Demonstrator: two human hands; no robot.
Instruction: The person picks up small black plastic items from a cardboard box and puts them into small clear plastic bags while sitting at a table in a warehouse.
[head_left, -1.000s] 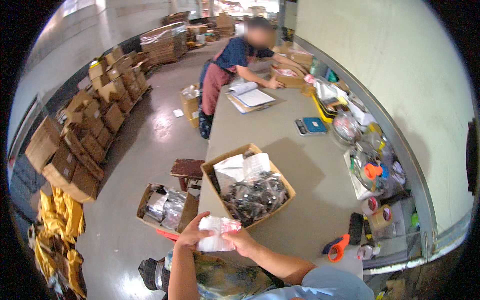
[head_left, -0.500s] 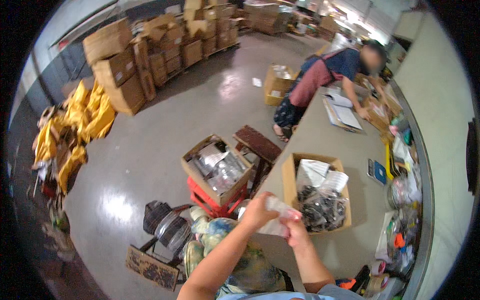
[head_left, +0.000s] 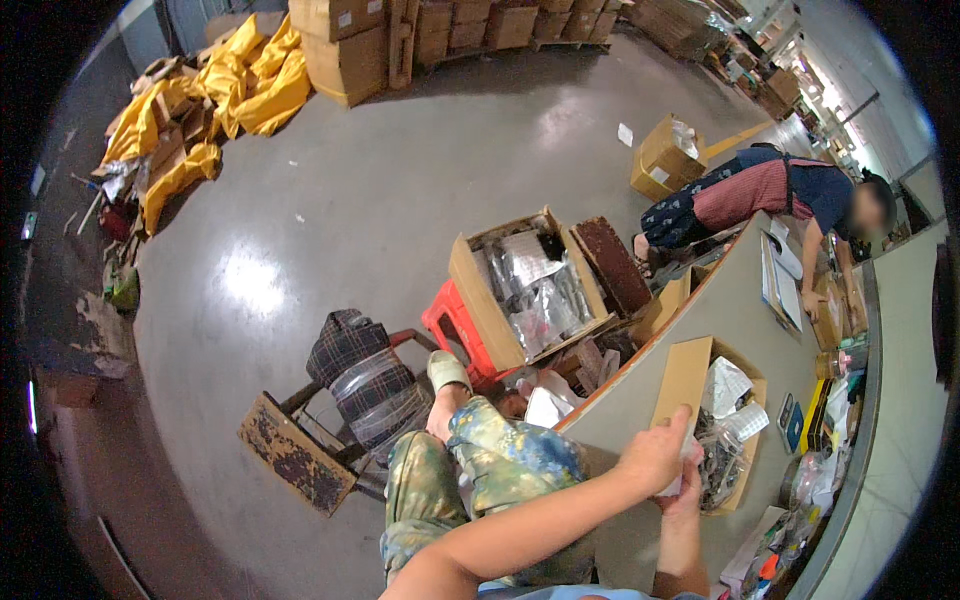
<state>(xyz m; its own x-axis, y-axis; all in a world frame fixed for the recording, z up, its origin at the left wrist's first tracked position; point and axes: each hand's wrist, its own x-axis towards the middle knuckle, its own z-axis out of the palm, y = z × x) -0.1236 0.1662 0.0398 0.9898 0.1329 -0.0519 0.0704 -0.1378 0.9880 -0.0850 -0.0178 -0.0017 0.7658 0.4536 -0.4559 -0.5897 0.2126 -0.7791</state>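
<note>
Head view: left hand (head_left: 650, 464) and right hand (head_left: 683, 500) are grasping a whitish packet (head_left: 670, 488) with their fingers (head_left: 681, 418), near an open carton (head_left: 684, 378) that is resting on the table (head_left: 735, 290).

- The left hand (head_left: 655, 458) covers most of the white packet (head_left: 671, 488), so its contents cannot be told.
- The right hand (head_left: 686, 496) is partly screened by the left, its fingers hard to make out.
- In the open carton (head_left: 683, 378) on the table, the dark bagged pieces (head_left: 722, 462) are too small and jumbled to identify.
- The co-worker's head (head_left: 872, 208) is blurred.
- The stacked boxes (head_left: 345, 55) run past the top edge.
- The wearer's blue garment (head_left: 560, 592) shows only as a strip.
</note>
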